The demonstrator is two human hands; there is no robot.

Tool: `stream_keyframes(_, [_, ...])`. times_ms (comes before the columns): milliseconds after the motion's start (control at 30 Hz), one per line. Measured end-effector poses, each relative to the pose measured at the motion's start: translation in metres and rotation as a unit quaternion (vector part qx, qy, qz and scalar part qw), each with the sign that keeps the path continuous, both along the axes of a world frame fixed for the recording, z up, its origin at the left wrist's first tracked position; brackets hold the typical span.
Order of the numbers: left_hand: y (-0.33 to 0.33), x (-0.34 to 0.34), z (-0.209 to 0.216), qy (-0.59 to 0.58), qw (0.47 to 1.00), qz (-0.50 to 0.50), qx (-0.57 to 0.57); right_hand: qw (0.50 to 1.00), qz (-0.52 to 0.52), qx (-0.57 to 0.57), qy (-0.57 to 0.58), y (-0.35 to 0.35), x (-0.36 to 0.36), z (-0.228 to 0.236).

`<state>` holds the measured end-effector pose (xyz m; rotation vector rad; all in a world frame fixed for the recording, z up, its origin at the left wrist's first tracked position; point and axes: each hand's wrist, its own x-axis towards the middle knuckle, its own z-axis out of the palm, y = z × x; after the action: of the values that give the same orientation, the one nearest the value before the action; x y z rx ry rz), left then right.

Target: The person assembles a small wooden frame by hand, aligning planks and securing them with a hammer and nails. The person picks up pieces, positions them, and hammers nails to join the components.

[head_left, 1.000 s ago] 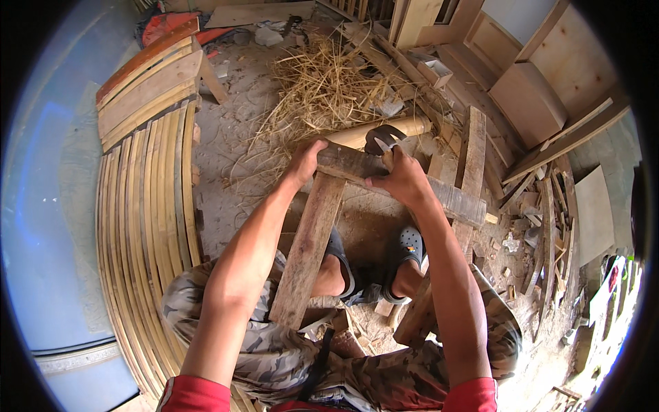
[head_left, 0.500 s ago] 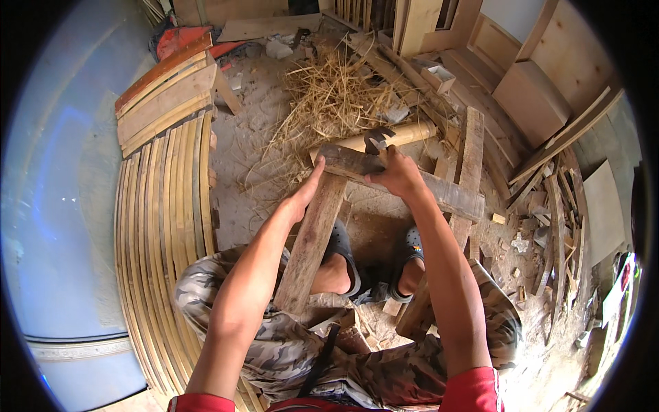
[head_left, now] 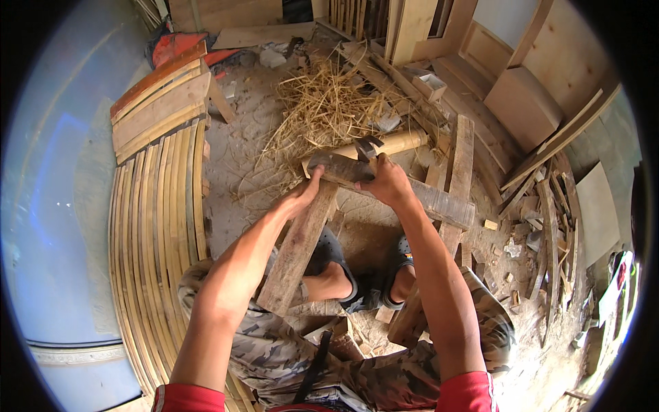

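Observation:
A wooden frame stands between my knees. Its crossbar (head_left: pixel 439 200) runs left to right in front of me, and a rough plank leg (head_left: pixel 295 254) slopes from its left end toward my left thigh. My left hand (head_left: pixel 301 194) is closed round the corner where the two pieces meet. Just above the crossbar, my right hand (head_left: pixel 391 184) grips a hammer by its handle, close to the dark metal head (head_left: pixel 366 148). Most of the handle is hidden behind my fingers. At the right, another plank (head_left: pixel 461 161) crosses the crossbar's far side.
Slatted wooden panels (head_left: pixel 158 226) lie along my left side. Beyond the frame are a bamboo pole (head_left: pixel 405 142) and a heap of straw-like shavings (head_left: pixel 326 103). Wood offcuts (head_left: pixel 549 233) litter the floor at right, and boards (head_left: pixel 525 106) lean at the far right.
The whole scene has shifted slightly left with the camera. The hammer head has tilted and sits a little lower against the crossbar. My left fingers, straighter before, now bend round the corner.

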<state>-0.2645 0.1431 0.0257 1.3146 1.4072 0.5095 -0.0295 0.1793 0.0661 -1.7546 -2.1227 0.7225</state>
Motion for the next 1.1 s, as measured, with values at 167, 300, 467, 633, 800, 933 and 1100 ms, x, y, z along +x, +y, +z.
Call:
stream_keyframes(167, [-0.005, -0.001, 0.006, -0.031, 0.999, 0.018, -0.029, 1.000, 0.004, 0.002, -0.004, -0.002, -0.001, 0.004])
stream_keyframes(300, [-0.016, 0.010, 0.019, -0.040, 0.990, 0.088, -0.102, 1.000, 0.005, 0.019, 0.007, -0.001, 0.002, 0.000])
stream_keyframes(467, [-0.030, 0.007, 0.018, -0.109, 0.971, 0.132, -0.169, 1.000, 0.015, -0.009, -0.026, -0.001, 0.003, 0.000])
stream_keyframes(633, [-0.036, -0.011, -0.017, -0.164, 0.964, 0.093, -0.188, 1.000, 0.020, -0.001, -0.008, -0.003, -0.004, 0.003])
stream_keyframes(800, [-0.044, -0.003, 0.008, -0.064, 0.984, 0.009, -0.164, 0.999, 0.029, 0.013, -0.020, -0.011, 0.000, 0.004])
stream_keyframes(933, [-0.043, -0.009, 0.017, 0.006, 0.991, -0.002, -0.130, 0.999, 0.029, -0.003, -0.016, -0.011, -0.007, 0.010])
stream_keyframes(1100, [-0.029, 0.005, 0.024, -0.005, 0.985, -0.059, -0.161, 0.999, 0.013, 0.014, -0.036, -0.010, 0.011, 0.003])
